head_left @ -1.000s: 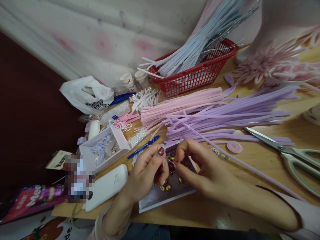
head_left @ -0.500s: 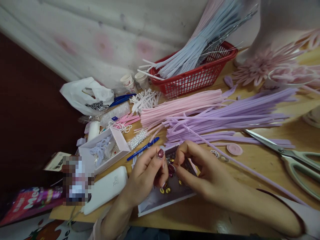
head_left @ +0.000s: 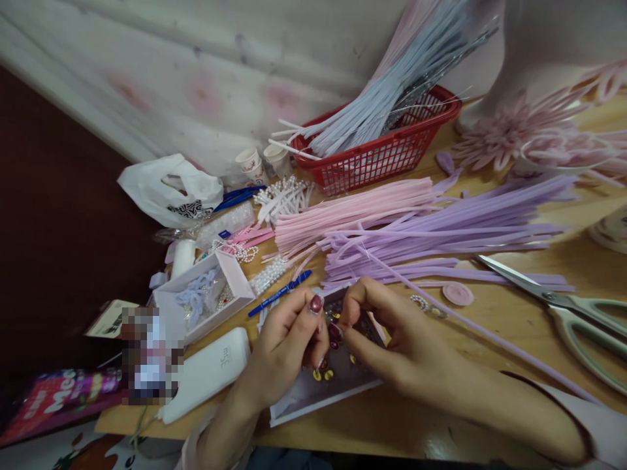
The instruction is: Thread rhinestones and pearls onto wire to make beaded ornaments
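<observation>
My left hand (head_left: 292,343) is closed in a pinch above a shallow white box (head_left: 323,406), its thumb pressed to the fingers. Whatever it holds is too small to name. Close beside it on the right, my right hand (head_left: 386,333) also pinches thumb against fingertips, and I cannot make out anything between them. The two hands are slightly apart. Inside the box lie several small gold-coloured pieces (head_left: 328,375), partly covered by the hands.
Behind the hands lie purple stems (head_left: 431,228), pink stems (head_left: 353,212) and a red basket (head_left: 382,160). Scissors (head_left: 553,298) rest at right. A blue pen (head_left: 279,294), a box of beads (head_left: 240,281) and a white power bank (head_left: 208,375) are at left.
</observation>
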The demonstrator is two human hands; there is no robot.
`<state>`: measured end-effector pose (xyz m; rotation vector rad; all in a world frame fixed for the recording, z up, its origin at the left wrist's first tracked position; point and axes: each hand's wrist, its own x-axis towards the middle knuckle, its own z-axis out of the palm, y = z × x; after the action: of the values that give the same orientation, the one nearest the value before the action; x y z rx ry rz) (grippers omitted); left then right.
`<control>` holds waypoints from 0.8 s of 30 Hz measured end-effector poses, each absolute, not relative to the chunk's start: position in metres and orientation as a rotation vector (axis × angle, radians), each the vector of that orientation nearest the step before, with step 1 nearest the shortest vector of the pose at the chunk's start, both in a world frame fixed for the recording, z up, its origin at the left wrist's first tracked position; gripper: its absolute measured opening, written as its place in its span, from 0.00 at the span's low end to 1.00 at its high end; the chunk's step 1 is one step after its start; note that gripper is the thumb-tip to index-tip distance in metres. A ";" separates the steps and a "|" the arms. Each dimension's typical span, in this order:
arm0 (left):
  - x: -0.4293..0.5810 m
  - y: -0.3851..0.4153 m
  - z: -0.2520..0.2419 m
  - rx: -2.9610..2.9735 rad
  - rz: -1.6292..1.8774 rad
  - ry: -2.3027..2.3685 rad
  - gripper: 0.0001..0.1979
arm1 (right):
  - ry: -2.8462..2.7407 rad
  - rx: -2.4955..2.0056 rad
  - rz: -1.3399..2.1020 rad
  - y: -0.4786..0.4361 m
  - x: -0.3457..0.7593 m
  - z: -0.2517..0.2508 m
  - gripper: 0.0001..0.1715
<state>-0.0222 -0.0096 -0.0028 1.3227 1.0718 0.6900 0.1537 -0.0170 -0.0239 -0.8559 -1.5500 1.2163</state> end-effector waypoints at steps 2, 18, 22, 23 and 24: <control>-0.022 -0.011 -0.003 1.358 0.705 1.086 0.21 | -1.546 -0.853 1.218 -0.018 0.154 -0.024 0.10; -0.024 -0.014 -0.006 1.558 0.825 1.254 0.15 | -1.543 -0.831 1.262 -0.018 0.153 -0.028 0.09; -0.024 -0.013 -0.009 1.559 0.929 1.273 0.13 | -1.566 -0.845 1.270 -0.017 0.154 -0.029 0.08; -0.024 -0.013 -0.009 1.581 0.943 1.276 0.12 | -1.573 -0.849 1.271 -0.017 0.154 -0.029 0.08; -0.025 -0.012 -0.010 1.606 0.950 1.277 0.12 | -1.583 -0.853 1.270 -0.017 0.154 -0.029 0.08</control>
<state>-0.0247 -0.0122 -0.0099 1.6063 1.2767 0.9498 0.1539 -0.0170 -0.0288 -0.8534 -1.5827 1.2702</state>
